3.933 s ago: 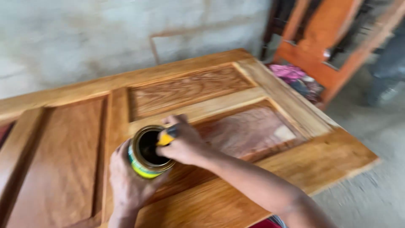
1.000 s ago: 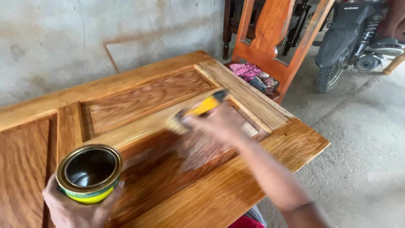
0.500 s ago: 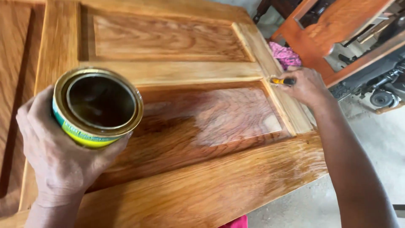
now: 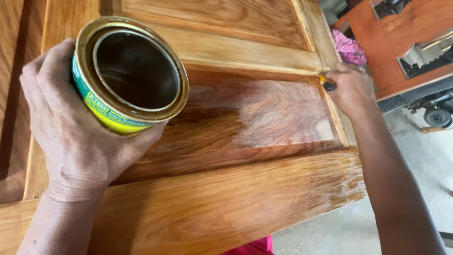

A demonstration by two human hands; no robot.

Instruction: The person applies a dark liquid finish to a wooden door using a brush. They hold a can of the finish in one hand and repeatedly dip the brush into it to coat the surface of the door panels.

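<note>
The left hand [image 4: 71, 132] is wrapped around a round metal can [image 4: 130, 75], fingers curled behind its wall and the thumb pressed against its lower side. The can is cylindrical, with a brass-coloured rolled rim, a dark interior and a green-and-yellow label band. It is open. Its axis is tilted, with the mouth facing up and toward the camera. It is held above the left part of the door [image 4: 226, 203], clear of the wood.

The right hand [image 4: 351, 89] is closed around a brush [image 4: 325, 84]. Only a short yellow-and-black section of the brush shows at the thumb side; the bristles are hidden, so the brush's full length cannot be judged. The visible section points left, along the upper edge of the recessed panel [image 4: 264, 113], at the panel's upper right corner. The hand rests against the raised moulding there.

The door is flat-lying solid wood with strong grain, built of raised rails and recessed rectangular panels. The panel and the near rail are darker and glossy, with a wet sheen and a pale reflection across the panel. The upper rail is lighter and matt.

Beyond the door's right edge lie a pink cloth [image 4: 349, 47] and an orange-red wooden frame [image 4: 401, 42]. The floor [image 4: 415, 156] is grey concrete.
</note>
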